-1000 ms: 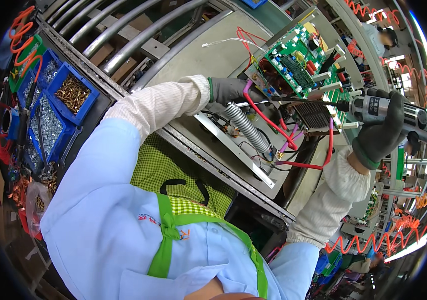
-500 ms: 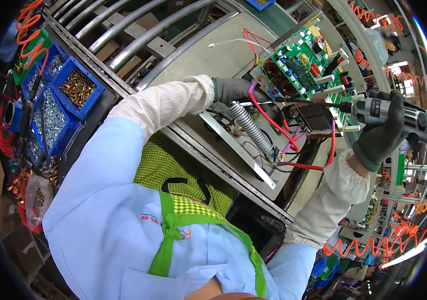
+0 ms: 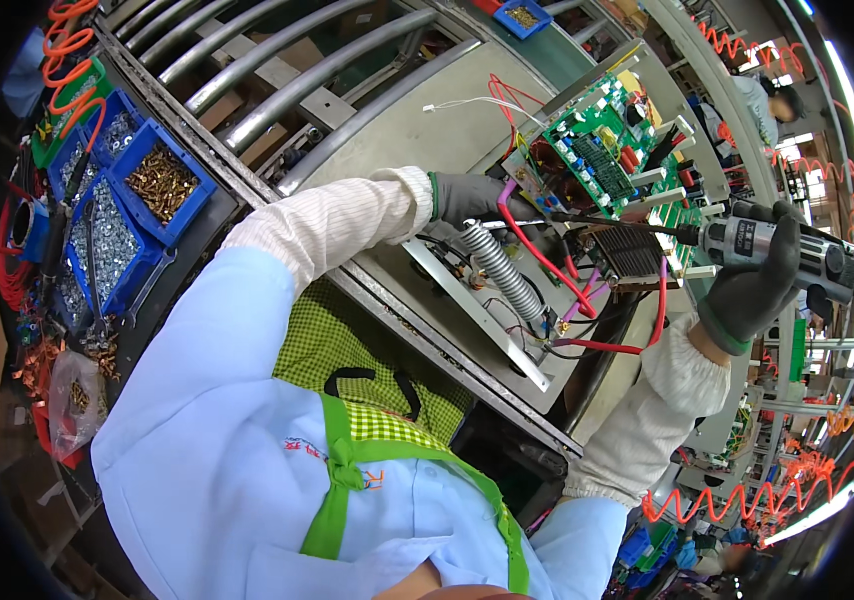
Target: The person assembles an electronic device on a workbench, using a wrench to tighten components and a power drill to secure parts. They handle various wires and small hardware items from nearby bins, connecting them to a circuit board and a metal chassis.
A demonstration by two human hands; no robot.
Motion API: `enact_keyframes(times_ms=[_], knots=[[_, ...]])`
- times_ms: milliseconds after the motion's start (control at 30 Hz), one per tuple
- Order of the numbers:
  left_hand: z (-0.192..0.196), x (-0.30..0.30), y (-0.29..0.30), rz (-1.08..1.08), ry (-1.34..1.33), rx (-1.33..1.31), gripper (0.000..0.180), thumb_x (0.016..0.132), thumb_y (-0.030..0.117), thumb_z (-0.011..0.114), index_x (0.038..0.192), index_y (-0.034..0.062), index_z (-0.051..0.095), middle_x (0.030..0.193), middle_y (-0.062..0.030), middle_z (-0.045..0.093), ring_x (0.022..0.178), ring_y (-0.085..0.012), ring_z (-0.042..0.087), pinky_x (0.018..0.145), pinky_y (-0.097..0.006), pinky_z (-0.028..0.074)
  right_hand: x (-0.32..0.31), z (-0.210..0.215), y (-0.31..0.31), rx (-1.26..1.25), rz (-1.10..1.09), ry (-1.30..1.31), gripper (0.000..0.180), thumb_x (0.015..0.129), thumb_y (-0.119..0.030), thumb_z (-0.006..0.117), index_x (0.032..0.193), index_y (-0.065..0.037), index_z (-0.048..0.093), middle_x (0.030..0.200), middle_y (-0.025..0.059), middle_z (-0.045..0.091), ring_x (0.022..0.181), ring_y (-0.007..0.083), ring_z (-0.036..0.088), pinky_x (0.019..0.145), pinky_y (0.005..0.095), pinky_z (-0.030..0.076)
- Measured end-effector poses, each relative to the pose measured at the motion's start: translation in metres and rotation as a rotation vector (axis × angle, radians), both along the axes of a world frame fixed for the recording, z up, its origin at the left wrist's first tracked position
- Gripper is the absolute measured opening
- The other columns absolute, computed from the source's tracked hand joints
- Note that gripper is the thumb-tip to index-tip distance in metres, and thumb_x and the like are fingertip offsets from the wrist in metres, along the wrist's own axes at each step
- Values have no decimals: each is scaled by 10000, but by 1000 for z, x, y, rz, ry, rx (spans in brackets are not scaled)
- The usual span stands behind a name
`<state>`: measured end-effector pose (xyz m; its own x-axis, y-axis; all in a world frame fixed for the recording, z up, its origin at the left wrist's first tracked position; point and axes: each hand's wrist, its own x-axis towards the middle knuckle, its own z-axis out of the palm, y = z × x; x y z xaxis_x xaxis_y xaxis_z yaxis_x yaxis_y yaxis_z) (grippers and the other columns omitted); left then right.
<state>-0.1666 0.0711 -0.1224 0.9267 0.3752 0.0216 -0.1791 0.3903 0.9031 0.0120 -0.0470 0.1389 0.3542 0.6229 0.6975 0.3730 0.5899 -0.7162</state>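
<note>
My right hand [image 3: 755, 292], in a dark grey glove, is wrapped round a silver-and-black power screwdriver [image 3: 743, 240]. Its long thin bit [image 3: 627, 224] points left into an electronic assembly. At the bit's tip is my gloved left hand [image 3: 469, 197]; its fingers are partly hidden behind a red cable [image 3: 545, 257], and what they hold does not show. Just beyond the bit stands a green circuit board [image 3: 597, 150] carrying many components. Below it sit a dark finned heat sink [image 3: 627, 243] and a silver coiled, spring-like part [image 3: 503, 272], on a metal chassis plate [image 3: 477, 315].
Blue bins of brass screws [image 3: 161, 184] and silver fasteners [image 3: 105, 240] stand at the left, beside a wrench [image 3: 152, 280]. Metal rollers [image 3: 292, 75] run along the far left. Orange coiled hoses [image 3: 752, 495] hang at the right. Another person [image 3: 762, 100] is in the background.
The whole view has shifted slightly, with the bench now a little lower in the picture. Both hands and the screwdriver keep nearly the same place against the assembly.
</note>
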Motion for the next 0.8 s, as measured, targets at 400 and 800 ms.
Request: enact_keyframes(times_ms=[400,800], knots=[[-9,-3,25,-166,178,-67,197,871,161,645,1040,61,628,799,4,633,598,-22,532,475,-160,430,-21,9,-10,150,91,-152,336,840,-136,594,1120,46,559,797,132,641,699,215,643,646,320,530],[4,8,9,-62,1017,781,199,869,141,611,1023,30,670,870,-59,672,719,-147,619,586,-256,488,-17,4,-13,242,61,-72,416,784,39,664,1168,7,506,914,99,641,727,157,635,639,286,545]])
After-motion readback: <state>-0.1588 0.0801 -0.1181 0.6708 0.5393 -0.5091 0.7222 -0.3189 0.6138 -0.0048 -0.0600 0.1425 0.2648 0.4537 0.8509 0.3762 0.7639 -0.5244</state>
